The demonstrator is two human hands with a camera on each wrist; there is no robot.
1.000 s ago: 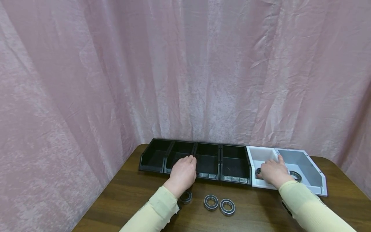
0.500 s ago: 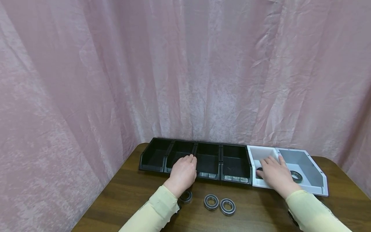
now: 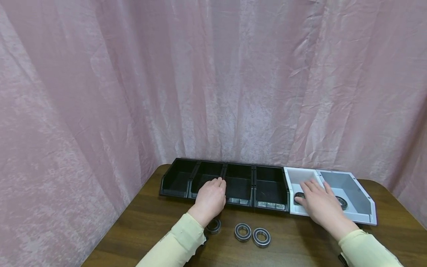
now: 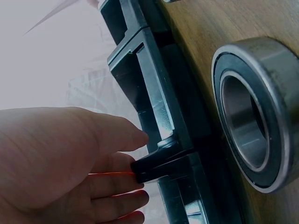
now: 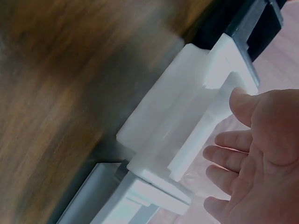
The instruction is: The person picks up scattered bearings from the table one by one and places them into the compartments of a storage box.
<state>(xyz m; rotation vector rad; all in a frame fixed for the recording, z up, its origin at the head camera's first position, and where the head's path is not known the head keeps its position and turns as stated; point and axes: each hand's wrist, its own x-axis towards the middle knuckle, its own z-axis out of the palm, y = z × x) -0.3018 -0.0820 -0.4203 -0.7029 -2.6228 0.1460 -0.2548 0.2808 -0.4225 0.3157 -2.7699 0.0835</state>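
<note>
My left hand (image 3: 210, 198) rests at the divider between two black bins (image 3: 238, 185), fingers relaxed; in the left wrist view the fingertips meet the divider's end. A ball bearing (image 4: 252, 114) stands close by on the wooden table, and the head view shows part of this bearing (image 3: 215, 226) beside the wrist. Over the white bin (image 3: 297, 174) hovers my right hand (image 3: 320, 204), fingers straight and spread, holding nothing. Beneath its thumb a bearing (image 3: 298, 195) lies inside that bin, partly hidden. Another bearing (image 3: 342, 202) is in the grey bin (image 3: 360, 204) to the right.
Two more bearings, a left one (image 3: 242, 232) and a right one (image 3: 261, 237), lie on the table (image 3: 287, 244) in front of the bins. The bins form one row along the back, before a pink curtain (image 3: 233, 81).
The right hand's fingers have straightened, leaving the bearing in the white bin, and the hand has drawn back slightly to the right. The left hand stays put.
</note>
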